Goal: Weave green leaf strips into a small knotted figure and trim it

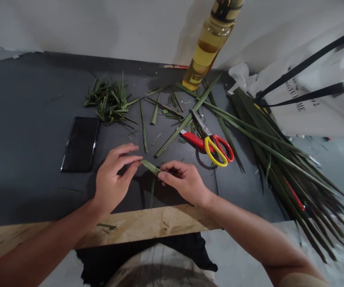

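Observation:
Between my hands, near the front of the dark tabletop, is a short strip of green leaf. My left hand pinches its left end between thumb and index finger, the other fingers held away. My right hand grips the right end, its thumb on top and its fingers curled beneath. A narrow piece of leaf hangs down below the strip. Beyond my right hand lie scissors with one yellow and one red handle, resting against a red utility knife. Loose leaf strips are scattered just past my hands.
A black phone lies at left, near a pile of leaf scraps. A bottle of amber liquid stands at the back by the wall. Long leaves spread over the right edge beside a white bag. Pale wood edges the front.

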Motion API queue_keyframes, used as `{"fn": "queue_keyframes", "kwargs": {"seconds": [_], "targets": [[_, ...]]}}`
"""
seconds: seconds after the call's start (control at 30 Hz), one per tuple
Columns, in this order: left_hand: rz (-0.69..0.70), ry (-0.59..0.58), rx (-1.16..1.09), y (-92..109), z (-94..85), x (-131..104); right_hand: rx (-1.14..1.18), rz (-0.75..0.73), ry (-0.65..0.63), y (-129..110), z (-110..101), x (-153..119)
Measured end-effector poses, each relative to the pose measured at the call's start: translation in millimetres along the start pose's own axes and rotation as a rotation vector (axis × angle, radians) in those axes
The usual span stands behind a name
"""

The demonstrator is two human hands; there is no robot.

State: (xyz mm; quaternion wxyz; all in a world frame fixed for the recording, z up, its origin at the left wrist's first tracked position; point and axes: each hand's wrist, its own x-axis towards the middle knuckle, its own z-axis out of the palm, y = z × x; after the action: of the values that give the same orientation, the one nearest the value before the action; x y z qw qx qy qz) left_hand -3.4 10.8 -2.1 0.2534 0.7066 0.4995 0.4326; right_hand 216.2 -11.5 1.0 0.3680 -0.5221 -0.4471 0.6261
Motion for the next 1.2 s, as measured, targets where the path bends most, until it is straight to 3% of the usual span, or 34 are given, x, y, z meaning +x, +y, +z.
{"fn": "queue_keyframes", "kwargs": {"seconds": [0.17, 0.23, 0.37, 0.53, 0.7, 0.8, 0.97, 1.2], "targets": [[-0.514, -0.143, -0.403, 13.0, 6.2, -5.4, -0.059, -0.090, 0.067, 1.3, 2.3, -0.9], [-0.621, -0.146, -0.520, 15.8, 6.3, -6.4, -0.074, -0.103, 0.100, 1.9, 3.2, -1.0], [-0.623, -0.088, -0.519, 18.4, 4.9, -7.5, -0.136, -0.106, 0.152, 2.6, 3.0, -0.9], [-0.704, -0.318, -0.639, 21.3, 9.0, -5.9, -0.208, -0.127, 0.120, 2.4, 4.2, -2.2], [-0.628, -0.221, -0.586, 20.7, 14.2, -7.6, -0.278, -0.172, 0.155, 1.1, 8.5, -3.7], [-0.572, -0.225, -0.585, 19.7, 15.6, -9.7, -0.305, -0.180, 0.189, 2.0, 10.1, -3.2], [-0.637, -0.228, -0.544, 20.0, 17.1, -11.2, -0.397, -0.236, 0.211, 4.9, 13.4, -4.0], [-0.619, -0.234, -0.501, 21.5, 17.4, -14.2, -0.419, -0.291, 0.236, 6.8, 16.9, -6.8]]}}
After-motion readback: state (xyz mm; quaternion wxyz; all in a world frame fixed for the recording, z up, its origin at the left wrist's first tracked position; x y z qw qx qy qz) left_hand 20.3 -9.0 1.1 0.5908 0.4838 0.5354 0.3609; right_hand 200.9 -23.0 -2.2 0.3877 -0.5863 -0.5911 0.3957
